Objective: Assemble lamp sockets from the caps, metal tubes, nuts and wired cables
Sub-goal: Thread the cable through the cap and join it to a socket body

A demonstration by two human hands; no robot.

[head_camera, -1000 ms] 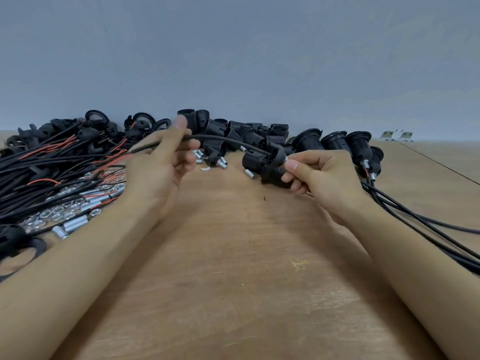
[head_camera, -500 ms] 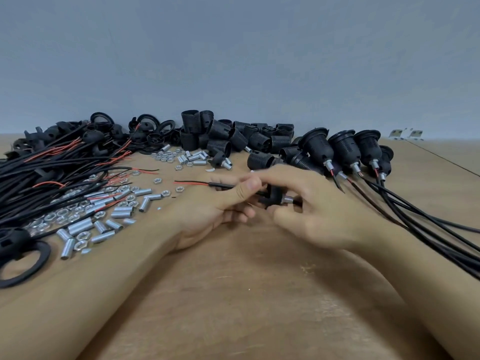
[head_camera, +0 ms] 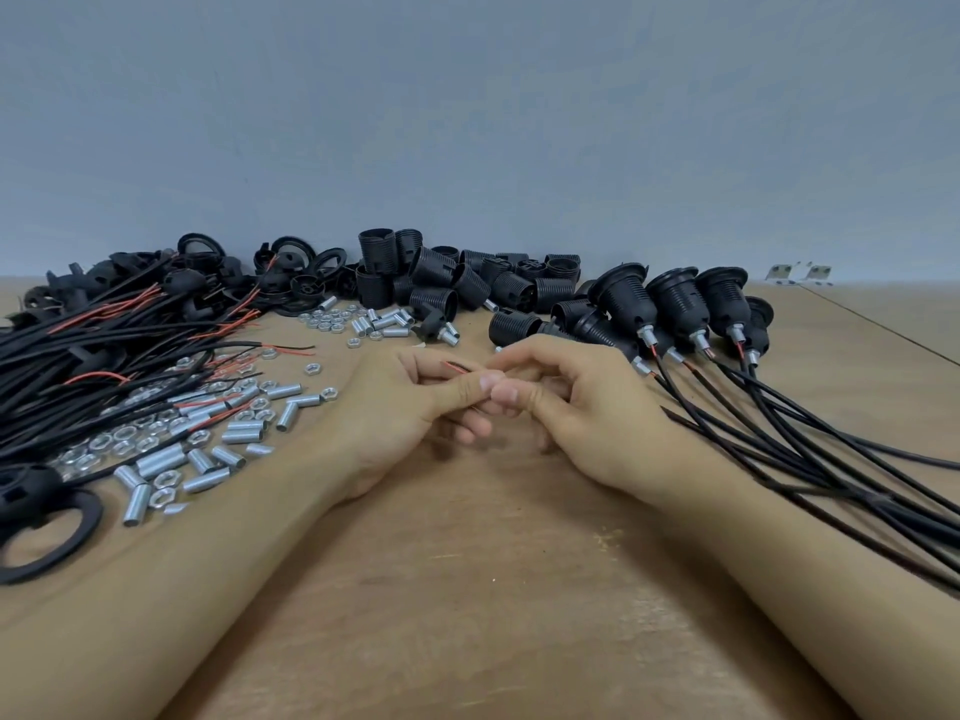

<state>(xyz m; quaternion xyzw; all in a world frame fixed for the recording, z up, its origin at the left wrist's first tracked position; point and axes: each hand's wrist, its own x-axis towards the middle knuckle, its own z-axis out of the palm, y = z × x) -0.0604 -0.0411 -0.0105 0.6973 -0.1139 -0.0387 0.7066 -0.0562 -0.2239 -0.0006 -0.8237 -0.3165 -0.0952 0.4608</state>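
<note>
My left hand [head_camera: 410, 407] and my right hand [head_camera: 566, 402] meet at the table's middle, fingers closed together on a wired cable whose red and black wire ends [head_camera: 457, 367] poke out above my left fingers. Any cap on it is hidden inside the hands. Loose metal tubes [head_camera: 244, 433] and nuts [head_camera: 119, 444] lie scattered to the left. A bundle of black cables [head_camera: 93, 356] with red wire tips lies at far left. Black socket bodies [head_camera: 457, 283] are piled at the back. Several assembled sockets [head_camera: 675, 304] stand at the right, their cables [head_camera: 810, 459] trailing right.
A black ring with cap [head_camera: 41, 517] lies at the left edge by my forearm. More black rings and caps [head_camera: 291, 257] are heaped at the back left. A second heap of nuts and tubes [head_camera: 358, 322] lies behind my hands. A grey wall backs the wooden table [head_camera: 467, 589].
Both hands came down from in front of the socket pile to the table's middle and closed together. The black cap seen in my right hand earlier is now hidden.
</note>
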